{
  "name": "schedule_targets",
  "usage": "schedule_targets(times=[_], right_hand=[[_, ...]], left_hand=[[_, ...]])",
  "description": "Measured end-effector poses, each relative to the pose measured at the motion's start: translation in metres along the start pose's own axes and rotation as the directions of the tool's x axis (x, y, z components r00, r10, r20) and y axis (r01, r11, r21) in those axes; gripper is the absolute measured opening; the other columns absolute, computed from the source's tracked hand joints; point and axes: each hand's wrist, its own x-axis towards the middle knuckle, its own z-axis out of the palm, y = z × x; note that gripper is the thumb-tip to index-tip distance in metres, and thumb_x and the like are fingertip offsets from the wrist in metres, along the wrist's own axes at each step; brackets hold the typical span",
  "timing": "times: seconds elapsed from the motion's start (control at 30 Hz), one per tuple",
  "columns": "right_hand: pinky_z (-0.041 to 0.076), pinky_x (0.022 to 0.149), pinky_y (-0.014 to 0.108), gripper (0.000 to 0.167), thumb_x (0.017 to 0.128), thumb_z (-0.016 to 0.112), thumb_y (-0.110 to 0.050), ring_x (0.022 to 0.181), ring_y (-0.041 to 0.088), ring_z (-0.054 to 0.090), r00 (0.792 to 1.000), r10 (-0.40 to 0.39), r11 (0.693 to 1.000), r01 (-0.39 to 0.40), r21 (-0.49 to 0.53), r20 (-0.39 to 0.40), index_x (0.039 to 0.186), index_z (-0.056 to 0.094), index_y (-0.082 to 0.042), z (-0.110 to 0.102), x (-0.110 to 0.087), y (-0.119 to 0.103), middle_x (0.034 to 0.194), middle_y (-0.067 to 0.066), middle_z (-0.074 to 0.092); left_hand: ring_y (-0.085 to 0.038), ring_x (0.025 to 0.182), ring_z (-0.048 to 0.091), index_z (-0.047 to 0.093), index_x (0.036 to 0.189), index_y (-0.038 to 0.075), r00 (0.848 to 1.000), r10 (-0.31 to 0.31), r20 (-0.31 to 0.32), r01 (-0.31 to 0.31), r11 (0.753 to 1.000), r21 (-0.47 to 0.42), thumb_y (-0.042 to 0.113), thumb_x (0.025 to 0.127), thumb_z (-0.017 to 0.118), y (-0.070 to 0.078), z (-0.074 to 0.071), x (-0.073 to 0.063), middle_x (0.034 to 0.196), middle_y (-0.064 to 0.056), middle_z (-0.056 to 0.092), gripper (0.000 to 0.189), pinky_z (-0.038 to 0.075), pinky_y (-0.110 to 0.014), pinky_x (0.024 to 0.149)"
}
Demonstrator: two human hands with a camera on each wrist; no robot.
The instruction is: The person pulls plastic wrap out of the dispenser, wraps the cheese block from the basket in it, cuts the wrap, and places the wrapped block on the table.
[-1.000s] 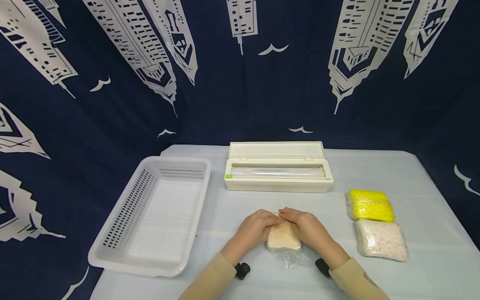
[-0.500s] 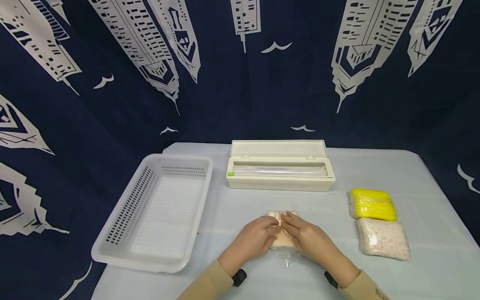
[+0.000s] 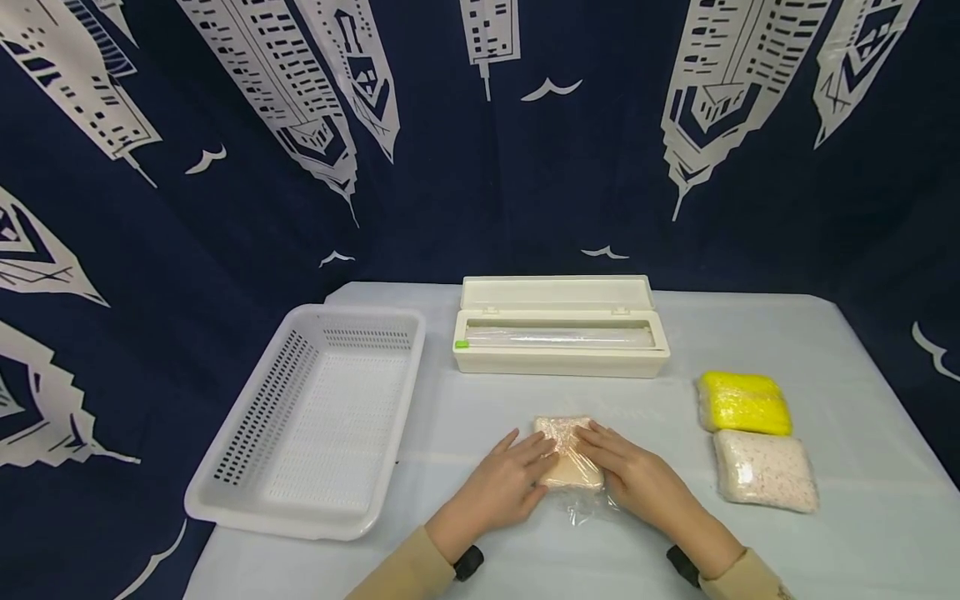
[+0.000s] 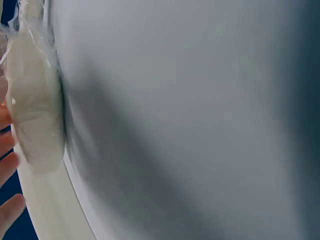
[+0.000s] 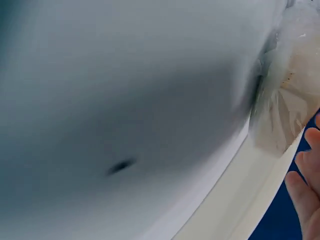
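Note:
A pale beige block (image 3: 572,477) in clear plastic film lies on the table at the front middle. Loose film (image 3: 579,507) sticks out crumpled from its near side. My left hand (image 3: 501,487) rests its fingertips on the block's left part, fingers spread and fairly straight. From the right, my right hand (image 3: 641,482) lays straight fingers over the top right of the block. In the left wrist view the wrapped block (image 4: 37,105) shows side-on with fingertips beside it. The right wrist view shows the block's film-covered side (image 5: 287,110) and several fingers (image 5: 305,192).
Behind the hands stands a cream film dispenser box (image 3: 562,363), lid raised, with a roll of film (image 3: 558,337) inside. A white perforated basket (image 3: 405,417) is at left. At right lie a yellow wrapped block (image 3: 745,403) and a speckled whitish wrapped block (image 3: 767,470).
Both hands have drawn apart from the middle of the block, and their fingers have straightened, uncovering more of its top. The film lies flatter over the block's far part.

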Motion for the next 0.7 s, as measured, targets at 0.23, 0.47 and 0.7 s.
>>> schedule_targets(times=[0.23,0.47,0.7], right_hand=[[0.057,0.082,0.034,0.072,0.059,0.082,0.013,0.116,0.031,0.064,0.996,-0.088,0.986,0.087,-0.145,-0.003,0.126,0.066,-0.007,-0.011,-0.026,0.008,0.131,0.007,0.065],[0.056,0.088,0.035,0.087,0.055,0.092,-0.01,0.128,0.03,0.055,0.995,-0.076,0.978,0.086,-0.19,0.06,0.136,0.059,-0.015,-0.009,-0.035,0.01,0.142,0.005,0.057],[0.056,0.091,0.035,0.101,0.05,0.095,-0.019,0.133,0.031,0.05,0.99,-0.083,0.984,0.1,-0.149,0.117,0.142,0.053,-0.017,-0.008,-0.033,0.004,0.148,0.005,0.05]], left_hand=[[-0.013,0.125,0.053,0.062,0.117,0.017,0.994,0.039,-0.104,-0.043,0.998,-0.038,0.029,0.078,0.083,0.009,0.002,0.003,0.128,0.003,0.058,0.046,0.04,-0.025,0.11],[-0.011,0.119,0.053,0.06,0.118,0.021,0.991,0.106,-0.076,-0.108,0.994,-0.01,0.045,0.076,0.082,0.027,0.003,0.013,0.122,0.004,0.057,0.053,0.041,-0.021,0.107],[-0.002,0.1,0.062,0.072,0.1,0.023,0.99,0.041,-0.134,-0.06,0.988,-0.144,0.036,0.092,0.068,0.033,0.002,0.022,0.105,0.009,0.068,0.015,0.048,-0.012,0.089]])
